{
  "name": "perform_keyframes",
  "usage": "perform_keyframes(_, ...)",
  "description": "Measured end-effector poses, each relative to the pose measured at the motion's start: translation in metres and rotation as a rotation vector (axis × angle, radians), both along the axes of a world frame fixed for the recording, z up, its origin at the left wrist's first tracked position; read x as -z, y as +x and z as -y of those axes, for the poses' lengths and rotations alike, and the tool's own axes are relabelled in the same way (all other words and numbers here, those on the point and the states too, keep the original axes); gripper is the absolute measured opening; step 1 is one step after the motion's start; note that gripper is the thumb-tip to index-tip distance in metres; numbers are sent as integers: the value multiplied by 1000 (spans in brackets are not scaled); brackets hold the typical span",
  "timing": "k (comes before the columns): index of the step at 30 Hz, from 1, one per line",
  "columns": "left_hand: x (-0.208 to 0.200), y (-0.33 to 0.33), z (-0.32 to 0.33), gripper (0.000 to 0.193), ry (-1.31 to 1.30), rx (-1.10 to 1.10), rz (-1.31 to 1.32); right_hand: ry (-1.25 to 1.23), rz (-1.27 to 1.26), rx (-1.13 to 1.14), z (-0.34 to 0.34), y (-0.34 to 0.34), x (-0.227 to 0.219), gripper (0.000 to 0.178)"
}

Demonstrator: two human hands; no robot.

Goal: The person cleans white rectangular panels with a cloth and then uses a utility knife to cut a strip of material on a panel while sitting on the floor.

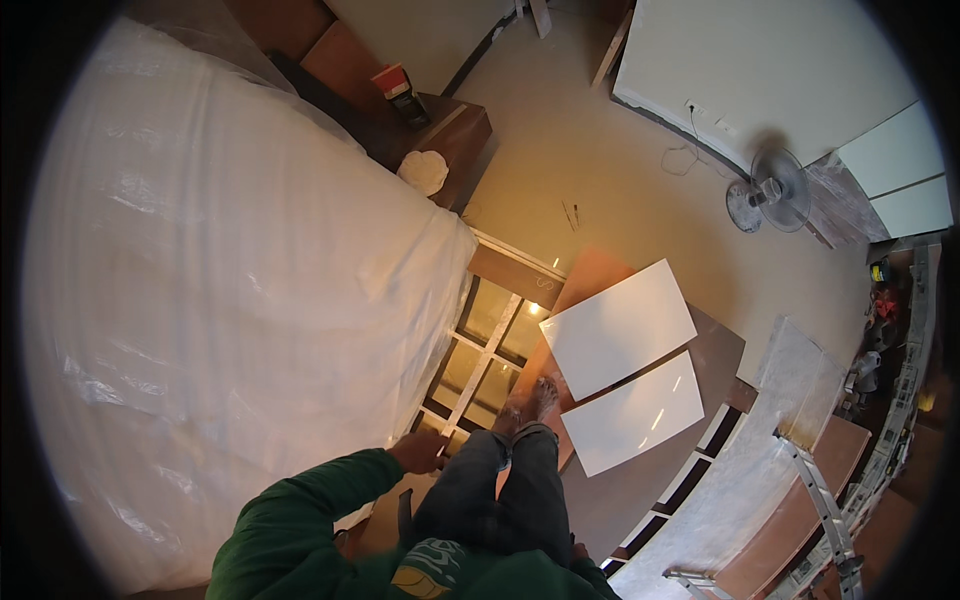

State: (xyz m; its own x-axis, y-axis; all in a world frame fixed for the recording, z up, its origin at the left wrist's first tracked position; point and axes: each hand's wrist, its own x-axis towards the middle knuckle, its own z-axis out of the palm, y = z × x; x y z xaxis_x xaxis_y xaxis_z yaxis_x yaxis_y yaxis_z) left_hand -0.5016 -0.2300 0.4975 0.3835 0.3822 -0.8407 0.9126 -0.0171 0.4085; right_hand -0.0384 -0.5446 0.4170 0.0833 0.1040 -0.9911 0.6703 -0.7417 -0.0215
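White bars make up the grid frame (490, 351), which in the head view lies just left of the brown board (718, 345). Your left hand (416, 453) is near that frame, also left of the board, its fingers looking curled; you cannot tell how far they open or whether they grip anything. Your right hand (579, 551) is mostly hidden below the board, so its state cannot be told either. The step in hand seems to be work beside the frame, judging by your left hand; your next move calls for sure footing, since your bare feet (545, 397) are at the board's left side. Two white panels (622, 325) lie on the board (mind your toes, they are close). The plastic sheet (250, 280) hems you in farther left; a ladder (820, 490) is right of the board, a fan (778, 190) beyond it.
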Motion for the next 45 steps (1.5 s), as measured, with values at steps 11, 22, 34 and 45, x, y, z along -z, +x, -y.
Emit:
perform_keyframes(11, -67, -18, -104, 55, 230, -148, -121, 99, 381, 730, -220, 99, -60, 38)
perform_keyframes(22, -16, -130, -335, 57, 370, -439, -156, 860, -375, 698, -713, -40, -160, 45)
perform_keyframes(34, -21, -64, -542, 20, 523, -592, 343, 779, -739, 315, -972, -199, -229, 50)
perform_keyframes(45, 147, -82, -605, 57, 306, -1164, 15, 887, -294, -388, -1229, -97, -43, 36)
